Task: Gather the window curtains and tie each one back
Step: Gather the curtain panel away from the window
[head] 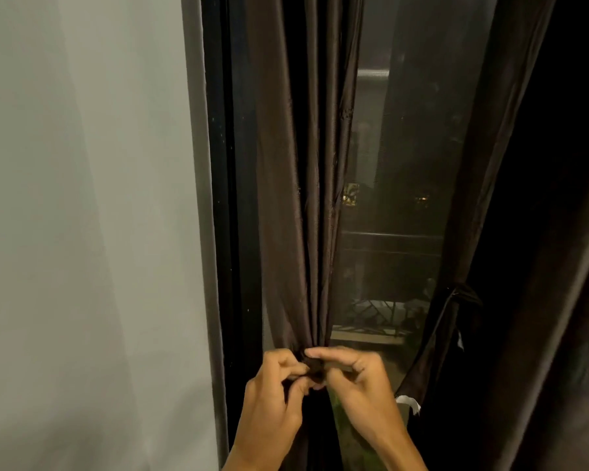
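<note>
The left curtain is a plain dark brown with a faint sheen along its folds, no print on it. The right curtain is the same dark brown, going nearly black in shadow, and the band around it matches that brown. A small white tag shows pale against its lower edge. The wall is a flat pale grey-green. The window frame is black, and the glass is dark grey with a few small yellow lights
</note>
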